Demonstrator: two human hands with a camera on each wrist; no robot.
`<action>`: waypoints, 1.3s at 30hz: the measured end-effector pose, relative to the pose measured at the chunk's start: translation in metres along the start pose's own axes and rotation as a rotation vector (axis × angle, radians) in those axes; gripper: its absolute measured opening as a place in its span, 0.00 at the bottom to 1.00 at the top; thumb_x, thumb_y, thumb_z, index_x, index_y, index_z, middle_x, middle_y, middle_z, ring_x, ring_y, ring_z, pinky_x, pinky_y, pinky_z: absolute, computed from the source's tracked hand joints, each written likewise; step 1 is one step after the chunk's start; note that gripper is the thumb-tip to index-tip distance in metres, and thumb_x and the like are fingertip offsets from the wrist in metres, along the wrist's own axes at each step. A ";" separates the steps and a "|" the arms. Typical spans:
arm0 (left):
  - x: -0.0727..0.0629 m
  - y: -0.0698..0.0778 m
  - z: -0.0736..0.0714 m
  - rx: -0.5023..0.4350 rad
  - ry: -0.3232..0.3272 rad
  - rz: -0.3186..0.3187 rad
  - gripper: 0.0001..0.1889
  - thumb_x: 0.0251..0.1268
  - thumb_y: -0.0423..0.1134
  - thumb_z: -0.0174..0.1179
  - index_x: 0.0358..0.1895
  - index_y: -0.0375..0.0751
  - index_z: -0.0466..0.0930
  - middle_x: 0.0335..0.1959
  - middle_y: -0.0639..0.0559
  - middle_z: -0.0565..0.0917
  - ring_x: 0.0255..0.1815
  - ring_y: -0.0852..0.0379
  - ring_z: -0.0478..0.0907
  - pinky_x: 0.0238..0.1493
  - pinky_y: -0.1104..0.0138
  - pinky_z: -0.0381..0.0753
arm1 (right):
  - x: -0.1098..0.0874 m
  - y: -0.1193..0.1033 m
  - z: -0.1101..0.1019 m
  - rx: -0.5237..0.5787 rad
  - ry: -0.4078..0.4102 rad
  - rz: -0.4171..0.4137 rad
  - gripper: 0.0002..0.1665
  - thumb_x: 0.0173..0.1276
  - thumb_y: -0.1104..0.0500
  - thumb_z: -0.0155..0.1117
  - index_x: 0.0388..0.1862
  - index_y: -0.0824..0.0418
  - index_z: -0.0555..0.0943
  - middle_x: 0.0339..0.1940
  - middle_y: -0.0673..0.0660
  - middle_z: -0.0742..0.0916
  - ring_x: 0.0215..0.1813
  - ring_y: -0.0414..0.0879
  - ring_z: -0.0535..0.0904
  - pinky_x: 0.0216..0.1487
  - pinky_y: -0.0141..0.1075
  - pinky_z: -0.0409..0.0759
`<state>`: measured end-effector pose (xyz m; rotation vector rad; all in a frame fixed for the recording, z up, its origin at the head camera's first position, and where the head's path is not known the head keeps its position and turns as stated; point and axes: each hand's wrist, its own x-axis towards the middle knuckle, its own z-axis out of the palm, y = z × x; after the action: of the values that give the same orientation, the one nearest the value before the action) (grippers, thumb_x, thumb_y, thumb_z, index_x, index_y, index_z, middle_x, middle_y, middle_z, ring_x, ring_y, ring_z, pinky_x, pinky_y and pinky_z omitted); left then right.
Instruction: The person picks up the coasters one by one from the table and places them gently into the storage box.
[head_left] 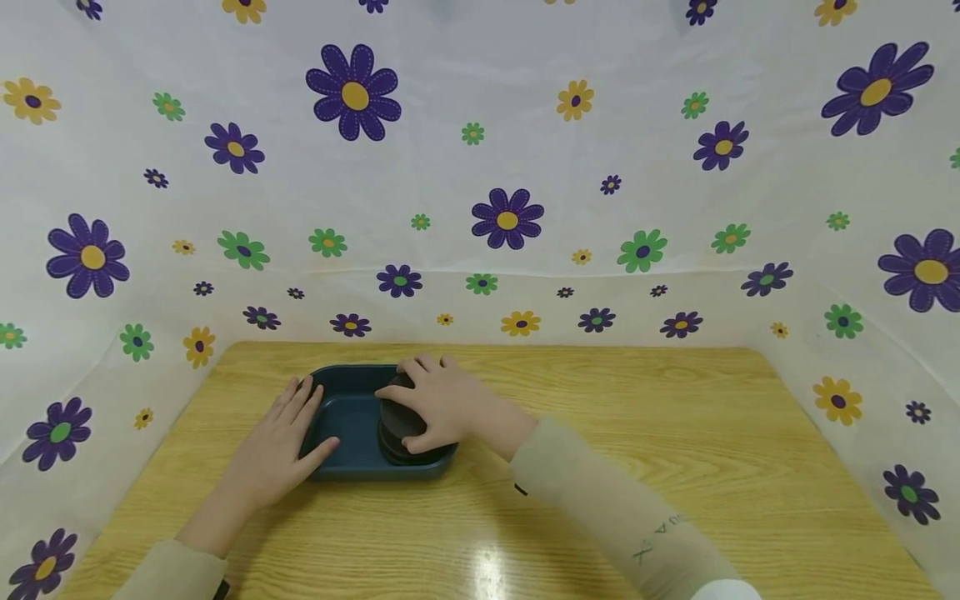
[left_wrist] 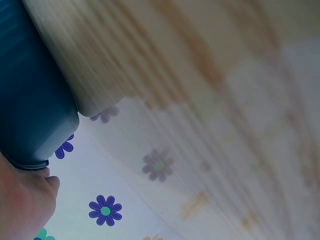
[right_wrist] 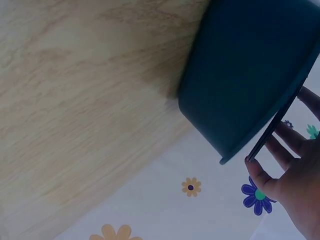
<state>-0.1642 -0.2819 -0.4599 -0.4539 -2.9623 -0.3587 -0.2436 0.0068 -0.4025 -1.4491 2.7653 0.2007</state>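
Observation:
A dark blue rectangular tray (head_left: 348,433) with raised walls sits on the table, left of centre in the head view. My left hand (head_left: 273,454) rests at its left rim, fingers extended and thumb spread over the inside. At the tray's right end, my right hand (head_left: 442,404) holds a thin black round disc (head_left: 401,421) by its edge, fingers spread across it. Other dark round edges show beneath that disc, inside the tray. In the right wrist view, the disc (right_wrist: 270,131) appears edge-on at the tray's rim, with fingertips and thumb against it.
The wood-grain table (head_left: 637,433) extends right of the tray and in front of it. A white cloth with printed flowers (head_left: 540,167) rises behind the table and along both sides.

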 end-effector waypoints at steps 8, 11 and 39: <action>0.000 -0.001 0.002 -0.006 0.002 -0.001 0.47 0.77 0.62 0.58 0.84 0.32 0.57 0.86 0.32 0.55 0.88 0.31 0.49 0.81 0.34 0.62 | 0.002 -0.004 0.007 0.000 -0.007 -0.014 0.45 0.71 0.27 0.62 0.84 0.35 0.64 0.81 0.55 0.71 0.80 0.54 0.66 0.78 0.56 0.73; 0.000 -0.002 0.003 -0.007 0.003 -0.001 0.47 0.77 0.62 0.58 0.84 0.32 0.57 0.87 0.32 0.55 0.88 0.31 0.49 0.81 0.35 0.61 | 0.004 -0.006 0.011 -0.004 0.002 -0.020 0.45 0.71 0.27 0.62 0.83 0.35 0.65 0.79 0.54 0.72 0.78 0.53 0.68 0.77 0.55 0.73; -0.001 -0.003 0.000 -0.014 -0.004 0.004 0.47 0.77 0.62 0.57 0.84 0.31 0.56 0.87 0.31 0.54 0.88 0.31 0.48 0.83 0.36 0.59 | -0.014 0.002 0.010 0.062 0.030 0.006 0.42 0.74 0.32 0.63 0.83 0.40 0.67 0.81 0.56 0.70 0.81 0.55 0.65 0.78 0.57 0.71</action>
<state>-0.1642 -0.2844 -0.4609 -0.4622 -2.9640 -0.3781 -0.2376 0.0208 -0.4109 -1.4411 2.7735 0.0932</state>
